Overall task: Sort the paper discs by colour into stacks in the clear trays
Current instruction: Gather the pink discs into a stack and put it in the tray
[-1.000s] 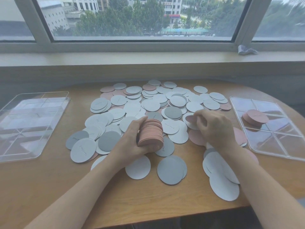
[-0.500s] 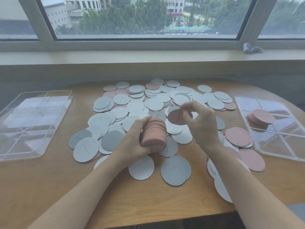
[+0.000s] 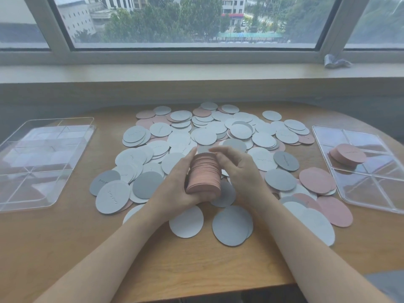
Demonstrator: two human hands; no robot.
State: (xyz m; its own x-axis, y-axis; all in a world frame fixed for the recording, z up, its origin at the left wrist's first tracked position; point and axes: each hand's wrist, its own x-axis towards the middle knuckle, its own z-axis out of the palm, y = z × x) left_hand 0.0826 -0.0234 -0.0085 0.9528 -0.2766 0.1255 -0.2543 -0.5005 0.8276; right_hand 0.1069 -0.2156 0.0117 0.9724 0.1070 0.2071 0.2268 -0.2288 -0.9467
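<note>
Head view: the pink stack stands on edge-tilted discs between the two hands, over the middle of the counter, above the loose spread of grey, white and pink discs. The left hand wraps the stack from its left and underneath, fingers curled round the lower edge, thumb up along the near side. The right hand comes in from the right, its fingers curled over the top of the stack; it seems to be pressing a disc down onto the pile, though the top disc is partly hidden and blurred.

The stack's axis leans up and away toward the window. The right tray, at the counter's right edge, already holds a short pink pile in one compartment; the left tray at the left edge looks bare. The pink pile lies well to the right of the held stack, so the right hand is the nearer one for a carry across. Several pink discs still lie loose between the hands and that tray.
</note>
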